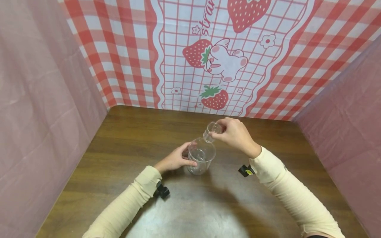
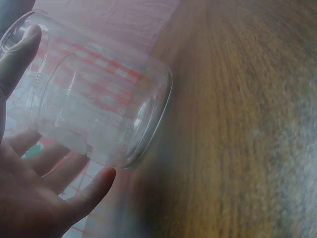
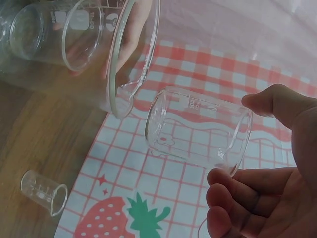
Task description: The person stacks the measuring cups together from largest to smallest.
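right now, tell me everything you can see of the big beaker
The big beaker looks like clear glass, with a wide open mouth, a pouring lip and pale markings near its rim. It stands roughly upright, gripped at the side by the left hand. At least one smaller beaker is inside. Whether its base touches the table is unclear.

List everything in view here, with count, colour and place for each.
Large beaker: one, clear, gripped by left hand
Nested beaker: one, clear, inside large beaker
Held beaker: one, clear, in right hand
Small beaker: one, clear, on table
Table: one, brown, beneath
Strawberry cloth: one, red-white-green, behind table
Curtains: two, pink, either side
Wrist cameras: two, black, one per wrist
Sleeves: two, cream, on forearms
Hands: two, bare, at beakers
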### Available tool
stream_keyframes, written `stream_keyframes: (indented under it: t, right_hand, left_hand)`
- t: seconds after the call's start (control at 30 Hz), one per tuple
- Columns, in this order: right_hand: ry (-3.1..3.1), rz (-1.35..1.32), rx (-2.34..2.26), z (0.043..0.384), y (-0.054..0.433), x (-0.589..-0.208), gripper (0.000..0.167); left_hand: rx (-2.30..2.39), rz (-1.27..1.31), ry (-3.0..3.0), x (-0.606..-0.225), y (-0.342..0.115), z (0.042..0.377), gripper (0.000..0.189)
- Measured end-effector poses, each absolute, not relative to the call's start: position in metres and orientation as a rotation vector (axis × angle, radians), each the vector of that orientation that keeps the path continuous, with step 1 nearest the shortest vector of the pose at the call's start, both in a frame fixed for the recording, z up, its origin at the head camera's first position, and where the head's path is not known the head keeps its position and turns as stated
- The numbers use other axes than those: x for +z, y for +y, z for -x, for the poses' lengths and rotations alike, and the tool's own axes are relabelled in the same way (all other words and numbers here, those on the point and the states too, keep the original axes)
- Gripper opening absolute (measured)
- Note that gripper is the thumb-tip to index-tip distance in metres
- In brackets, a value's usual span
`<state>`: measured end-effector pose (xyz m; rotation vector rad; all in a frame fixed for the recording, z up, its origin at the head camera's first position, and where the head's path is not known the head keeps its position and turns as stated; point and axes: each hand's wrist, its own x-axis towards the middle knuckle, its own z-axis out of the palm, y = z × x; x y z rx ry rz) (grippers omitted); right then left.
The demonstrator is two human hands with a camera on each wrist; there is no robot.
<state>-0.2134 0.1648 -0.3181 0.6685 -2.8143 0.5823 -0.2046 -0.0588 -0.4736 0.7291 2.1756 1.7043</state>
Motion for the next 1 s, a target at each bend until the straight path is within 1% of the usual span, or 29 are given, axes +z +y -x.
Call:
stream_keyframes:
  t: [1.0]
  right_hand:
    - [-2.831,-0.830,0.550,0.205,0.151,-0.335,0.037]
  left_hand:
    - [1.719,-0.709,2.143,-0.474,-0.060,0.204,0.083]
